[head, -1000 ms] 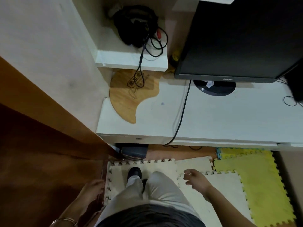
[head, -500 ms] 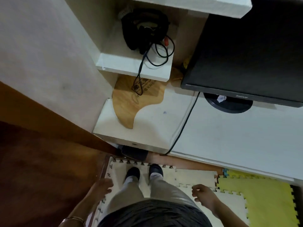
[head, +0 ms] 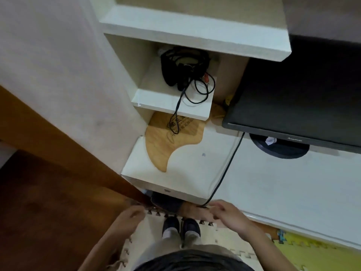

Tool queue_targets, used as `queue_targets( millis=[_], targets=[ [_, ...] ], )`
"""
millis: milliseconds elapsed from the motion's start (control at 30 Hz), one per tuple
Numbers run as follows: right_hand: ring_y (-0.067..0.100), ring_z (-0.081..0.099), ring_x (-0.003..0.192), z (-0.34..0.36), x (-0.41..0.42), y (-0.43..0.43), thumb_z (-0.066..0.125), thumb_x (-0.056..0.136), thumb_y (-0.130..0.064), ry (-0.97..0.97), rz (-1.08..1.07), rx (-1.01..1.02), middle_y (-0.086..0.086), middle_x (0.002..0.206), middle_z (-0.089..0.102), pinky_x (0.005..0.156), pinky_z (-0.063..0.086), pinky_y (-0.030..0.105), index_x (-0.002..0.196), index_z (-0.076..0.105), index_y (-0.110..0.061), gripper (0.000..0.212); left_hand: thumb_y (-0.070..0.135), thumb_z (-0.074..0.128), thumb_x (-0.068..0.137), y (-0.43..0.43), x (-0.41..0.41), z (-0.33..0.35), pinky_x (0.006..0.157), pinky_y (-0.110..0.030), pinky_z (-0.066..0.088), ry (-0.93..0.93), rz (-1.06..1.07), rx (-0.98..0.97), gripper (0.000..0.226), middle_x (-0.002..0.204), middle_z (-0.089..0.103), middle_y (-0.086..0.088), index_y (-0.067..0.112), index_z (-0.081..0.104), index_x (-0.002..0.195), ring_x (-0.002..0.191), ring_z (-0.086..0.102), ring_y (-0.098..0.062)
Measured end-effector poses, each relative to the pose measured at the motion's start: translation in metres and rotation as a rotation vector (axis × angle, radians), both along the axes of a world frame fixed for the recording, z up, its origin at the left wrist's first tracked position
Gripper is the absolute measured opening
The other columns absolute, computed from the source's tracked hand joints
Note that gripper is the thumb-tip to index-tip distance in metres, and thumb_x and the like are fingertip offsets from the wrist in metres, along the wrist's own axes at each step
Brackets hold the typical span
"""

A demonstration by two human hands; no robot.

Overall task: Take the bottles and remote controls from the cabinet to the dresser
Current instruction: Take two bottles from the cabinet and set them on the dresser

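Your empty left hand (head: 129,218) and right hand (head: 224,213) hang over the cream foam floor mat (head: 207,234) — fingers loose — before the white tabletop (head: 273,182) carrying a black monitor (head: 293,106).

A single head-worn wide-angle camera is looking steeply down from standing height, facing a white desk top (head: 273,192) and the shelf unit (head: 172,102) above it. The wearer's feet (head: 181,227) are showing at bottom centre, on the foam floor mat (head: 304,253). Straight edges are bowing toward the frame borders. No second view is sharing the scene.
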State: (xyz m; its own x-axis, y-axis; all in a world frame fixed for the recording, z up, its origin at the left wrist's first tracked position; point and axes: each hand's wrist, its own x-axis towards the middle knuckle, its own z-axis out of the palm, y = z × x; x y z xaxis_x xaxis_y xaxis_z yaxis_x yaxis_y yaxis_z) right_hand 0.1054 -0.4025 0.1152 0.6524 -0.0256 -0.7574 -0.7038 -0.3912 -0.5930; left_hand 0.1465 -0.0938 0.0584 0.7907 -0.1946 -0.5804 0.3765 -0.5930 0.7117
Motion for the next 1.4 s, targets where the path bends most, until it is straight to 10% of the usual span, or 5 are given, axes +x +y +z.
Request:
queue_targets(
  millis=[333, 633, 900, 1167, 1400],
  targets=[
    [0.002, 0.065, 0.099, 0.276, 0.099, -0.002, 0.061, 0.087, -0.016, -1.211, 0.025, -0.054, -0.008, 0.102, 0.071, 0.088, 0.050, 0.015, 0.103, 0.063, -0.035, 0.025, 0.047, 0.056, 0.071, -0.096, 0.109, 0.328, 0.085, -0.004, 0.045, -0.973, -0.095, -0.434, 0.027, 0.103, 0.068, 0.024, 0.047, 0.064, 0.097, 0.099, 0.062, 0.008],
    [-0.003, 0.054, 0.108, 0.471, 0.130, -0.013, 0.060, 0.081, -0.026, -2.100, -0.039, -0.629, -0.012, 0.112, 0.058, 0.097, 0.037, 0.005, 0.119, 0.051, -0.024, 0.039, 0.031, 0.057, 0.082, -0.141, 0.139, 0.523, 0.092, -0.006, 0.040, -1.863, -0.062, -0.484, 0.025, 0.107, 0.061, 0.025, 0.037, 0.056, 0.106, 0.104, 0.056, 0.010],
    [0.001, 0.038, 0.119, 0.609, 0.158, -0.016, 0.065, 0.082, -0.020, -2.258, -0.187, -0.846, -0.005, 0.128, 0.046, 0.090, 0.018, -0.009, 0.134, 0.042, -0.013, 0.057, 0.029, 0.051, 0.076, -0.168, 0.169, 0.640, 0.092, -0.023, 0.034, -2.209, 0.138, -0.156, 0.049, 0.121, 0.052, -0.002, 0.015, 0.053, 0.123, 0.114, 0.047, -0.023],
    [0.015, 0.028, 0.139, 0.668, 0.182, -0.013, 0.058, 0.087, -0.024, -2.135, -0.239, -0.839, 0.002, 0.150, 0.033, 0.108, 0.020, 0.020, 0.144, 0.027, -0.013, 0.066, 0.027, 0.056, 0.082, -0.181, 0.191, 0.705, 0.112, -0.037, 0.022, -2.087, 0.108, 0.257, 0.068, 0.152, 0.020, -0.001, 0.024, 0.025, 0.142, 0.139, 0.017, -0.024],
    [0.017, 0.008, 0.147, 0.662, 0.192, -0.005, 0.050, 0.091, -0.025, -2.107, -0.223, -0.892, 0.001, 0.157, 0.021, 0.120, 0.010, 0.031, 0.148, 0.016, -0.014, 0.068, 0.043, 0.060, 0.082, -0.179, 0.199, 0.716, 0.114, -0.039, 0.019, -2.095, 0.048, 0.217, 0.073, 0.153, 0.020, 0.001, 0.025, 0.025, 0.143, 0.142, 0.013, -0.021]
  ],
)
